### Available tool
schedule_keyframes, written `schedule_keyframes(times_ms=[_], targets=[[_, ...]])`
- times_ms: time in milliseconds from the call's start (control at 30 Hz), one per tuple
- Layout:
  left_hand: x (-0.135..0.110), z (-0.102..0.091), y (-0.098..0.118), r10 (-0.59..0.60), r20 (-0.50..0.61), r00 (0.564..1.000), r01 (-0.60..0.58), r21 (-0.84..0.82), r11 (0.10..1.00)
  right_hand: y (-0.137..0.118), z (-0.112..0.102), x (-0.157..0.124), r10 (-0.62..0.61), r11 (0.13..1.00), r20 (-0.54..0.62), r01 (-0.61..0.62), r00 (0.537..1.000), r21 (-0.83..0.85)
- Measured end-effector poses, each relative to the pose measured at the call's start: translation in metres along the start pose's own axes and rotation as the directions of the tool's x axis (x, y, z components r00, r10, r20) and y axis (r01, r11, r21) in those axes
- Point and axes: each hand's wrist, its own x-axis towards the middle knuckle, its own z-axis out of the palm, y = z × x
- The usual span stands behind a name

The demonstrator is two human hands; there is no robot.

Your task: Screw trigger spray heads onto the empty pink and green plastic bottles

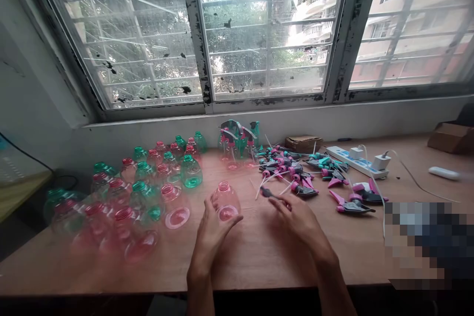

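A clear pink bottle (pixel 225 195) without a top stands upright on the table in front of me. My left hand (pixel 217 224) is wrapped around its lower part, fingers on the left side and thumb on the right. To the right of it, my right hand (pixel 296 215) pinches a dark spray head (pixel 267 191) by its end. A thin pale tube appears beside that spray head, and part of the head is hidden by my fingers. Beyond my right hand lies a heap of pink, black and green trigger spray heads (pixel 292 165).
Open-necked pink and green bottles (pixel 142 192) crowd the left of the table. Several bottles with spray heads fitted (pixel 231 145) stand by the wall. A white power strip (pixel 357 162) with plugs, a cable, and cardboard boxes (pixel 303 143) lie to the right, near a blurred-out patch.
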Motion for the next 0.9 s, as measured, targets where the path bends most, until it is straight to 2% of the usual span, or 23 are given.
schedule_keyframes(times_ms=[100, 167, 233, 333, 433, 500, 633, 700, 800, 900], targets=[[0.002, -0.001, 0.002, 0.052, -0.107, 0.993, -0.05, 0.017, 0.999, -0.001, -0.021, -0.002, 0.044, 0.983, -0.147, -0.017, 0.988, 0.185], [0.002, -0.005, 0.01, 0.115, -0.171, 0.979, -0.11, 0.038, 0.993, -0.001, -0.035, -0.008, 0.12, 0.911, -0.307, 0.018, 0.944, 0.412], [0.0, -0.009, 0.02, 0.175, -0.215, 0.961, -0.166, 0.061, 0.984, -0.001, -0.048, -0.018, 0.151, 0.841, -0.371, 0.078, 0.916, 0.535], [-0.004, -0.015, 0.032, 0.242, -0.234, 0.942, -0.223, 0.106, 0.969, -0.002, -0.061, -0.032, 0.222, 0.802, -0.422, 0.081, 0.879, 0.591], [-0.007, -0.02, 0.037, 0.282, -0.208, 0.936, -0.253, 0.157, 0.955, -0.003, -0.066, -0.038, 0.274, 0.793, -0.473, 0.081, 0.837, 0.603], [-0.01, -0.023, 0.039, 0.291, -0.169, 0.942, -0.267, 0.151, 0.952, -0.005, -0.067, -0.037, 0.233, 0.823, -0.473, 0.086, 0.85, 0.561], [-0.021, -0.031, 0.053, 0.368, -0.059, 0.928, -0.368, 0.025, 0.93, -0.008, -0.062, -0.029, 0.066, 0.842, -0.348, 0.135, 0.935, 0.522], [-0.028, -0.034, 0.064, 0.413, -0.07, 0.908, -0.419, -0.122, 0.9, -0.009, -0.056, -0.026, 0.031, 0.807, -0.262, 0.13, 0.965, 0.576], [-0.037, -0.037, 0.077, 0.41, -0.164, 0.897, -0.441, -0.308, 0.843, -0.008, -0.05, -0.025, 0.006, 0.706, -0.159, 0.108, 0.987, 0.7], [-0.041, -0.041, 0.083, 0.381, -0.217, 0.899, -0.433, -0.309, 0.847, -0.011, -0.051, -0.027, -0.042, 0.614, -0.174, 0.162, 0.984, 0.773]])
